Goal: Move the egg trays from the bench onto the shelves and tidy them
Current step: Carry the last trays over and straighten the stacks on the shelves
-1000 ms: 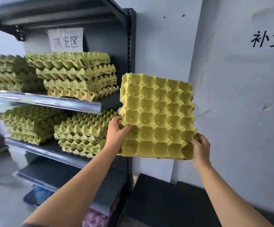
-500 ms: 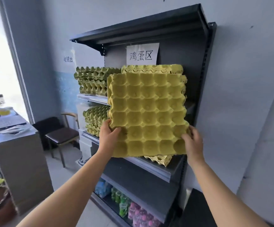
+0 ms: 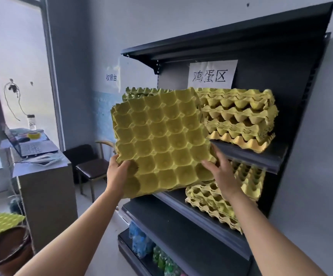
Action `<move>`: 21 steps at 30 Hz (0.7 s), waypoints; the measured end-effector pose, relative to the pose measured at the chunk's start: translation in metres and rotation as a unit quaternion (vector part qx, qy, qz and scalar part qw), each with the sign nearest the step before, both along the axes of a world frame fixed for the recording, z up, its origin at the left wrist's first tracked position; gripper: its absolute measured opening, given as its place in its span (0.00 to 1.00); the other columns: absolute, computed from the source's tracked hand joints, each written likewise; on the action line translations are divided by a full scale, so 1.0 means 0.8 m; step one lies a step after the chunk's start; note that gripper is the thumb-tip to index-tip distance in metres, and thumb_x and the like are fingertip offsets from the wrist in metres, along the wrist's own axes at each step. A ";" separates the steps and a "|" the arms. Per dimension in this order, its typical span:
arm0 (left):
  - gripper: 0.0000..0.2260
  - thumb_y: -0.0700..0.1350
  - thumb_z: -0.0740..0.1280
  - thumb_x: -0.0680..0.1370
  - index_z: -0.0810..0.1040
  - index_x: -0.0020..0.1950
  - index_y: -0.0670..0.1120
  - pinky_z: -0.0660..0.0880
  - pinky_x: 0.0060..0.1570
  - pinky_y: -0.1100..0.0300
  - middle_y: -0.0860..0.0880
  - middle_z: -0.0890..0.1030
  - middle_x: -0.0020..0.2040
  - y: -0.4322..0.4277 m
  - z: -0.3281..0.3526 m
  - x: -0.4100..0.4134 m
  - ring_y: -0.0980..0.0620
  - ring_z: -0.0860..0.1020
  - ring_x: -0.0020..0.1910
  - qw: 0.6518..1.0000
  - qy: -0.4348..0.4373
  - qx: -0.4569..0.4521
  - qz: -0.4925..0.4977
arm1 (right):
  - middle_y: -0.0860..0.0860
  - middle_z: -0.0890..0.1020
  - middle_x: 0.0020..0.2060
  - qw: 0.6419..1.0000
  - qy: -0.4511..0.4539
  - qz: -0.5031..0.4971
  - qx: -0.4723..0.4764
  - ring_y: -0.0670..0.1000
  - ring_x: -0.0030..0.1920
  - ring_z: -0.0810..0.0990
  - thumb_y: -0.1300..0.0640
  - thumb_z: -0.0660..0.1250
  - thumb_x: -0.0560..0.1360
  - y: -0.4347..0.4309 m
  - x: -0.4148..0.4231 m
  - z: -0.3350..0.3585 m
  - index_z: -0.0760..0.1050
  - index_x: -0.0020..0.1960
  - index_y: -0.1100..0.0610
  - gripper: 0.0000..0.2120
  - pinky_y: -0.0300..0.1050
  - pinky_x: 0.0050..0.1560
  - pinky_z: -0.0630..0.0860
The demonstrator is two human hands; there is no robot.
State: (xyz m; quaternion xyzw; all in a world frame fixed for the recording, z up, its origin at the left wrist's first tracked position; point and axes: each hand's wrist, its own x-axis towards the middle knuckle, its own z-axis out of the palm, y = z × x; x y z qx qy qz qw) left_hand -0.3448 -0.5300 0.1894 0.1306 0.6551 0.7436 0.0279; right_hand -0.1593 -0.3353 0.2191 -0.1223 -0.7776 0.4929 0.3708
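- Since half a second ago the held tray (image 3: 161,140) has shifted left across the shelving. It no longer covers the right-hand stack (image 3: 239,116) on the upper shelf (image 3: 261,156). It now stands in front of the left-hand stack (image 3: 139,91), of which I see only the top edge.
- Head view, arms: both forearms reach up and forward from the bottom of the frame, the left one from the lower left and the right one from the lower right.
- Left hand (image 3: 120,172): it grips the tray's lower left corner, with the thumb lying on the cupped face and the fingers curled behind, out of my sight.
- Right hand (image 3: 219,172): it pinches the lower right edge, thumb on the face, fingers running up along and behind the edge.
- The tray is held nearly upright with its cups facing me, and its top leans left. It is in the air just before the upper shelf's front lip.
- Its bottom edge hangs over the lower shelf (image 3: 191,212), beside the stack (image 3: 221,198) lying there.
- A paper sign (image 3: 211,73) hangs above the stacks, and another tray (image 3: 0,224) lies at the lower left.
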 end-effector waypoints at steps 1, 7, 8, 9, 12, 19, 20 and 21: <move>0.22 0.43 0.68 0.71 0.69 0.64 0.47 0.74 0.56 0.48 0.44 0.78 0.54 0.001 0.004 -0.015 0.45 0.77 0.51 1.000 0.007 -0.011 0.000 | 0.35 0.71 0.57 1.000 0.012 0.006 -0.013 0.40 0.58 0.68 0.53 0.66 0.77 0.004 -0.016 0.003 0.63 0.70 0.44 0.24 0.41 0.62 0.59; 0.37 0.53 0.68 0.64 0.59 0.71 0.55 0.68 0.63 0.42 0.44 0.71 0.64 0.016 0.065 -0.110 0.43 0.72 0.61 0.990 0.120 -0.070 0.004 | 0.43 0.74 0.60 0.987 0.125 -0.023 -0.098 0.43 0.61 0.72 0.57 0.65 0.76 0.019 -0.135 0.042 0.66 0.71 0.52 0.25 0.45 0.65 0.67; 0.38 0.55 0.67 0.67 0.55 0.73 0.55 0.64 0.66 0.42 0.44 0.66 0.69 0.019 0.077 -0.123 0.43 0.67 0.66 0.977 0.171 -0.120 0.044 | 0.38 0.74 0.55 0.984 0.145 -0.023 -0.103 0.37 0.56 0.72 0.59 0.64 0.76 0.020 -0.151 0.051 0.67 0.71 0.52 0.23 0.39 0.60 0.68; 0.37 0.57 0.65 0.69 0.52 0.75 0.55 0.59 0.68 0.43 0.46 0.61 0.72 0.022 0.088 -0.135 0.43 0.62 0.69 0.951 0.231 -0.181 0.098 | 0.35 0.73 0.51 0.981 0.161 -0.026 -0.105 0.33 0.51 0.71 0.61 0.64 0.76 0.021 -0.170 0.058 0.67 0.70 0.52 0.23 0.33 0.54 0.68; 0.32 0.62 0.56 0.71 0.55 0.73 0.55 0.55 0.67 0.45 0.47 0.61 0.71 0.031 0.112 -0.151 0.46 0.61 0.69 0.806 0.486 -0.285 0.180 | 0.39 0.74 0.58 0.974 0.193 -0.050 -0.104 0.38 0.55 0.72 0.61 0.64 0.76 0.019 -0.217 0.079 0.66 0.71 0.52 0.24 0.35 0.57 0.67; 0.38 0.44 0.78 0.59 0.67 0.65 0.58 0.54 0.64 0.43 0.52 0.67 0.64 0.072 0.107 -0.251 0.47 0.66 0.62 0.559 0.709 -0.384 0.194 | 0.43 0.75 0.56 0.946 0.270 -0.103 -0.144 0.38 0.51 0.74 0.62 0.66 0.75 0.025 -0.332 0.111 0.71 0.69 0.52 0.23 0.26 0.44 0.72; 0.40 0.37 0.76 0.57 0.67 0.64 0.58 0.55 0.63 0.44 0.52 0.67 0.63 0.076 0.111 -0.271 0.47 0.66 0.61 0.560 0.716 -0.365 0.202 | 0.44 0.76 0.56 0.941 0.280 -0.112 -0.153 0.36 0.49 0.74 0.63 0.66 0.75 0.024 -0.348 0.113 0.71 0.69 0.53 0.23 0.24 0.40 0.71; 0.41 0.33 0.74 0.56 0.66 0.64 0.58 0.57 0.62 0.44 0.52 0.67 0.62 0.080 0.116 -0.291 0.47 0.66 0.60 0.561 0.724 -0.343 0.210 | 0.44 0.77 0.55 0.937 0.287 -0.120 -0.158 0.35 0.48 0.75 0.63 0.66 0.74 0.023 -0.362 0.116 0.71 0.69 0.54 0.23 0.23 0.38 0.71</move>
